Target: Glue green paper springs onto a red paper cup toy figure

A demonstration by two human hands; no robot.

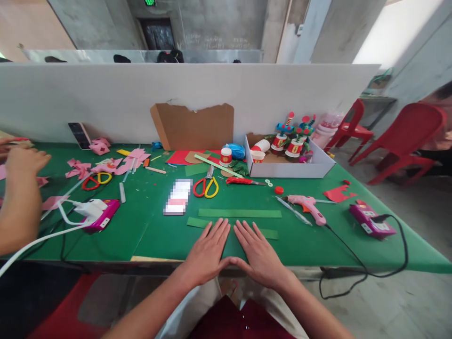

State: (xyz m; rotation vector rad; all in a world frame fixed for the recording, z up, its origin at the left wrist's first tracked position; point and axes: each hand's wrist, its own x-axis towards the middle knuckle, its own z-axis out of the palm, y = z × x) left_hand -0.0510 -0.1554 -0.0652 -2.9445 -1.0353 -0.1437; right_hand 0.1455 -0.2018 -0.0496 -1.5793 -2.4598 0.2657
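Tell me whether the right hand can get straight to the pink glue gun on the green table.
Probably yes. The right hand lies flat and empty at the table edge, and only bare green table separates it from the pink glue gun.

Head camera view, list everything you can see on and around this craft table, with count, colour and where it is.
table: one, green top, across the view
green paper strips: about three, in front of the hands
scissors: two, red and yellow handles, one centre, one left
glue gun: one, pink, right of centre
power banks: two, magenta, far right and left
white box: one, centre right, holding decorated paper cups
utility knife: one, red, beside the centre scissors
pink paper scraps: many, left side
cardboard sheet: one, brown, against the white divider
red chairs: two, right, off the table
another person's hand: far left edge
left hand: flat, open
right hand: flat, open
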